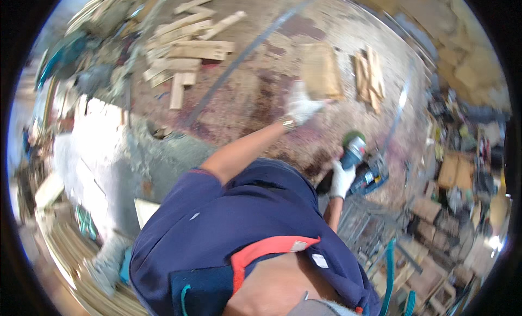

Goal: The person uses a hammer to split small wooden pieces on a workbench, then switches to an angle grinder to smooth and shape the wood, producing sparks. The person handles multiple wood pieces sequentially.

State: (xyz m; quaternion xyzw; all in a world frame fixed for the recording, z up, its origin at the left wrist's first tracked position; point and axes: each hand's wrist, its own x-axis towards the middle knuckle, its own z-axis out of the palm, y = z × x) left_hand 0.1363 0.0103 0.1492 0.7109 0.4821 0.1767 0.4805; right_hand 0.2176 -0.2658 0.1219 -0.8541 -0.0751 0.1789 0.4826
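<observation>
My left hand (303, 106), in a white glove, is beside the near left corner of a flat wooden board (319, 69). Its fingers look spread, though motion blurs them, and whether they touch the board I cannot tell. My right hand (342, 181), also gloved, is wrapped round an angle grinder (353, 152) with a green disc (353, 136) at its far end. Just right of that hand lies a blue and black power tool (371, 177). The stained worktop (234, 107) carries the board and the tools.
Several pale wood pieces (185, 47) lie in a loose pile at the far left. A few narrow strips (370, 77) rest right of the board. Two metal strips (250, 47) (401, 98) run across the surface. Clutter and wooden blocks (429, 207) crowd the right side.
</observation>
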